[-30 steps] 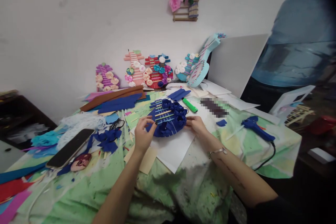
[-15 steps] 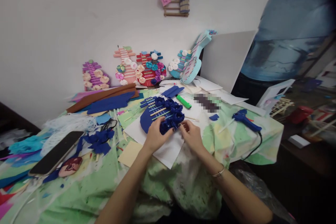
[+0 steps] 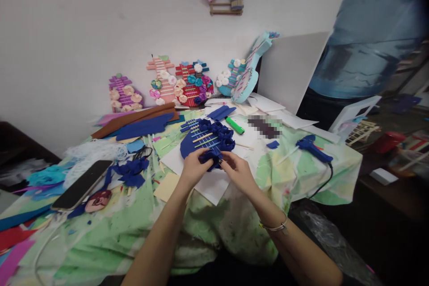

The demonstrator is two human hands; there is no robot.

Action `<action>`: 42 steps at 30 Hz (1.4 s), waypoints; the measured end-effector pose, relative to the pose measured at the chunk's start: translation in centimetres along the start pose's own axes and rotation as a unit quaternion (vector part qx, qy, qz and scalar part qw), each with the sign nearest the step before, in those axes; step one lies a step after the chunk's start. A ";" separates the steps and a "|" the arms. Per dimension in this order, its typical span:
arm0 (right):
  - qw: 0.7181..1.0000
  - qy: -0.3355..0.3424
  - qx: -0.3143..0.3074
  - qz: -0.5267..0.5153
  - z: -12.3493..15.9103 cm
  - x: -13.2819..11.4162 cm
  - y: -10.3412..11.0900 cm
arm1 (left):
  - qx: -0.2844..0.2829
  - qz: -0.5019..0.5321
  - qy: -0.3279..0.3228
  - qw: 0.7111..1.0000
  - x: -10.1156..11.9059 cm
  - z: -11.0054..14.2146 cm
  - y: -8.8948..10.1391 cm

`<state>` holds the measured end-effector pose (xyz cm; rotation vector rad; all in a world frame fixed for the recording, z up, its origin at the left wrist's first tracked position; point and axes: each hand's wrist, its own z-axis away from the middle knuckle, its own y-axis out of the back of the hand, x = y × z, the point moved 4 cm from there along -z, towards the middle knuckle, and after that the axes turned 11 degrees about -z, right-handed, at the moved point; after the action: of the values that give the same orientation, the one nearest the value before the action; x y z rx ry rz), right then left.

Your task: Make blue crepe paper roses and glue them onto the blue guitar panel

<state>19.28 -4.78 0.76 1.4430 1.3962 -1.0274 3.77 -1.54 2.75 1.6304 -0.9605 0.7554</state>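
A dark blue guitar-shaped craft lies on white paper sheets, with striped strings of thin coloured sticks across it. Ruffled dark blue flowers run down its right side. At its lower edge my left hand is closed, thumb and fingers on a dark blue flower. From the right, my right hand pinches the same flower's edge, its fingertips close to the left thumb. The fingers partly hide this flower and the craft's bottom edge.
A blue glue gun rests at the right. Near the craft are a green marker and folded blue paper. A phone and paper scraps lie left. Finished guitar crafts lean on the wall; a water jug stands right.
My right hand has moved left and in, onto the flower at the lower edge. My left hand has closed further around it. The view has shifted slightly.
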 end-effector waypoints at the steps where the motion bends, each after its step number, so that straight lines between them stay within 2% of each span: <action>1: 1.000 0.004 0.002 -0.005 0.1 -0.5 0.0 | 0.006 0.017 0.010 1.000 0.1 0.3 0.0; 4: 0.999 0.030 0.012 0.011 0.4 -1.9 -0.3 | 0.035 0.071 0.037 0.996 0.5 1.4 -0.1; 9: 0.994 0.071 0.072 0.028 0.7 -2.7 -0.5 | 0.070 0.128 0.072 0.987 1.5 3.3 -0.7; 13: 0.993 0.093 0.060 0.049 0.6 -2.9 -0.7 | 0.088 0.130 0.081 0.984 1.5 4.1 -0.8; 18: 0.984 0.127 0.034 0.116 0.8 -3.7 -0.8 | 0.058 0.117 0.058 0.990 1.7 4.3 -0.8; 22: 0.982 0.145 -0.005 0.123 0.9 -3.9 -1.0 | 0.064 0.115 0.039 0.990 2.0 4.5 -0.8; 29: 0.981 0.162 0.037 0.099 1.1 -4.3 -0.7 | 0.061 0.109 0.010 0.992 2.2 5.0 -0.8; 32: 0.975 0.179 0.045 0.120 1.3 -4.6 -0.7 | 0.084 0.092 -0.014 0.992 2.3 5.3 -0.7; 35: 0.972 0.191 0.049 0.129 1.5 -4.7 -0.6 | 0.132 0.077 -0.047 0.987 2.6 5.8 -0.4; 37: 0.973 0.189 0.042 0.124 1.6 -4.8 -0.7 | 0.165 0.047 -0.101 0.980 3.0 6.3 -0.1; 39: 0.976 0.184 0.031 0.110 1.8 -5.0 -0.7 | 0.193 -0.033 -0.212 0.957 4.0 6.8 0.2; 41: 0.979 0.180 0.016 0.095 1.9 -5.3 -0.6 | 0.207 -0.124 -0.326 0.914 5.1 7.5 0.3; 42: 0.980 0.180 0.007 0.089 2.0 -5.5 -0.5 | 0.208 -0.155 -0.361 0.896 5.5 7.7 0.4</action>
<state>18.58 -8.34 5.45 1.7933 1.4768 -0.6864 6.14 -10.24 5.67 2.4614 -1.0382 0.1070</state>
